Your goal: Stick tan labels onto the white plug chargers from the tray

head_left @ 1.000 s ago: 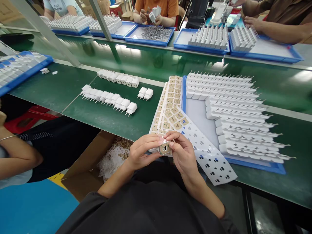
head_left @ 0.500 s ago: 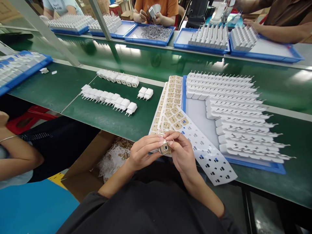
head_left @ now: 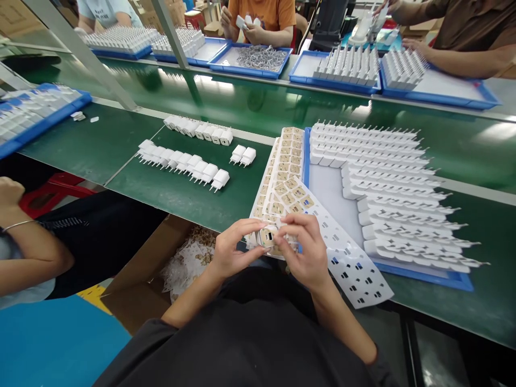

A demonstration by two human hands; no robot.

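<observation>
Between the thumb and fingers of my left hand is a white plug-in charger, its end face turned up towards me. That face carries a tan cover piece around a dark port opening. My right hand has its bent thumb and fingertips together at the charger's right edge; whatever they pinch there is hidden. Just beyond my hands lie sheets of tan stickers. A partly peeled sheet slants down to the right over the table edge, its lower part showing small dark cutouts.
On the right, a blue tray holds rows of white chargers. More chargers stand in rows at left. Below the table edge sits a cardboard box with scraps. A person's arm is at left; co-workers sit across the green belt.
My right hand's fingers have opened out and shifted slightly off the charger's face, uncovering more of it. The charger has moved a little left and up in my left hand.
</observation>
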